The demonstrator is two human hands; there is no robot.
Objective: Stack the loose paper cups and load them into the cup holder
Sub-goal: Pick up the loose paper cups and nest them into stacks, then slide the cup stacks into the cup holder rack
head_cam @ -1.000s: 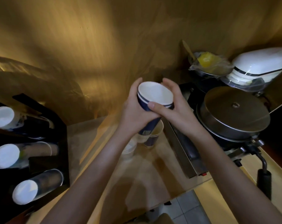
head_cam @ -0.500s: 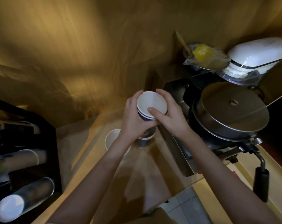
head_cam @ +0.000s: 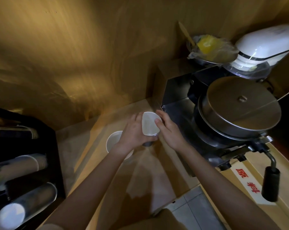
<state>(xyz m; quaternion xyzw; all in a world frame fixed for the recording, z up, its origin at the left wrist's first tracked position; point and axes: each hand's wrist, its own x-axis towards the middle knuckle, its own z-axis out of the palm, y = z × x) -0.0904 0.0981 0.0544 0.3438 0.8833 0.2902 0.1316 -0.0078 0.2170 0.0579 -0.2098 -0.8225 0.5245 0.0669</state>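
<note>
A short stack of nested paper cups (head_cam: pixel 149 126), white inside and dark blue outside, sits low over the wooden counter (head_cam: pixel 150 170). My left hand (head_cam: pixel 134 134) wraps around its left side and grips it. My right hand (head_cam: pixel 168 130) rests against its right rim, thumb on the lip. A single white cup (head_cam: pixel 113 141) stands open-mouthed on the counter just left of the stack, partly hidden by my left wrist. The black cup holder (head_cam: pixel 24 163) is at the far left, its horizontal tubes holding rows of cups.
A metal waffle-type machine with a round lid (head_cam: pixel 240 105) and a black handle (head_cam: pixel 270 185) stands right of the stack. Behind it are a bagged bowl (head_cam: pixel 210 47) and a white appliance (head_cam: pixel 265 45). A wooden wall rises at the back. The counter's front edge drops to floor tiles.
Both hands have lowered the cup stack toward the counter, onto the cup that stood there. The view has shifted, so the holder sits further left.
</note>
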